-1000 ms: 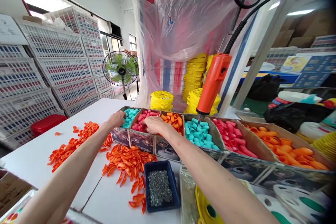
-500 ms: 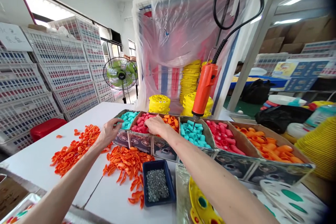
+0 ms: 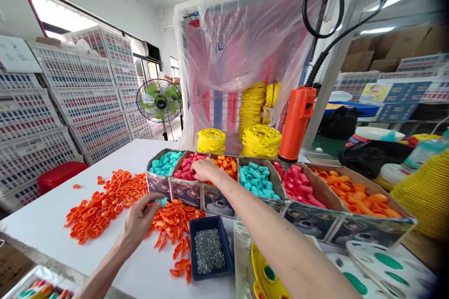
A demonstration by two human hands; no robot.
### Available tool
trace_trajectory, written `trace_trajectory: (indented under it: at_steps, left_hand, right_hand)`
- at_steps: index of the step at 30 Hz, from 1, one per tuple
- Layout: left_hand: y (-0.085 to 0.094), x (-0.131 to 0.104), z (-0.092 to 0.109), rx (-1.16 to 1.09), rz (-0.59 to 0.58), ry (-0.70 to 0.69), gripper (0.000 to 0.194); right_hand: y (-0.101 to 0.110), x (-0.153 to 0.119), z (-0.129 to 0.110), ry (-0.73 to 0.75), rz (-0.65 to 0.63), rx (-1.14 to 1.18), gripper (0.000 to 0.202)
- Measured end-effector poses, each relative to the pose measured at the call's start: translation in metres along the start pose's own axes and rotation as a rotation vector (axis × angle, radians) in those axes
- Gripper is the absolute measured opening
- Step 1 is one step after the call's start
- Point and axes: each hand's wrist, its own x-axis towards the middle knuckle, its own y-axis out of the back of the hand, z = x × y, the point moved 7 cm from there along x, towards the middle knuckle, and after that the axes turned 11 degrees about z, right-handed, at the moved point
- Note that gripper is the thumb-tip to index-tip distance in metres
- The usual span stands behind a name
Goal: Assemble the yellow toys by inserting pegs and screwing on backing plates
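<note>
My left hand [image 3: 138, 217] is closed in a pinch on a teal plastic tube piece [image 3: 162, 202], above loose orange plastic pieces [image 3: 171, 219] on the table. My right hand [image 3: 206, 171] reaches into the box of pink plastic pieces [image 3: 185, 167], beside the box of orange tube pieces [image 3: 226, 166]. Its fingers are curled down among the pink pieces, and whatever they grip is hidden. Left of the pink box is a box of teal pieces [image 3: 166, 162]. A blue tray [image 3: 229, 261] of small metal screws sits below my right forearm.
An orange electric screwdriver [image 3: 297, 124] hangs over the right-hand boxes. Yellow plastic shells [image 3: 261, 141] are stacked behind the boxes. A yellow part [image 3: 261, 273] lies under my right forearm. White and green parts [image 3: 386, 266] lie at the right. A fan [image 3: 159, 101] stands beyond the table.
My left hand has come back and down from the teal box with a teal tube piece. My right hand stays at the pink box. The screwdriver appears farther right.
</note>
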Motion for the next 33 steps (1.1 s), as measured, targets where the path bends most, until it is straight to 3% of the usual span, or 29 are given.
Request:
trace_trajectory:
  at_steps: [5,9,16,22,27,33]
  left_hand:
    - [0.003,-0.020,0.003,-0.070,0.006,0.036,0.033]
    - [-0.001,-0.035,0.004,-0.111,0.002,0.080,0.034]
    - [-0.018,-0.068,0.015,-0.228,-0.046,0.135,0.034]
    - [-0.033,-0.100,0.033,-0.240,-0.082,0.174,0.040]
    - [-0.050,-0.134,0.054,-0.265,-0.156,0.225,0.045]
    - [-0.069,-0.181,0.097,-0.350,-0.365,0.316,0.037]
  right_hand:
    - [0.009,-0.009,0.007,0.023,0.148,0.153,0.025]
    - [0.026,-0.035,0.008,0.053,0.293,0.329,0.009]
    - [0.064,-0.121,-0.001,0.042,0.509,0.624,0.024]
    - [0.079,-0.195,0.001,-0.018,0.601,0.845,0.043]
    - [0.087,-0.245,0.009,-0.063,0.621,0.747,0.035]
    - [0.077,-0.310,0.023,-0.183,0.581,0.715,0.023]
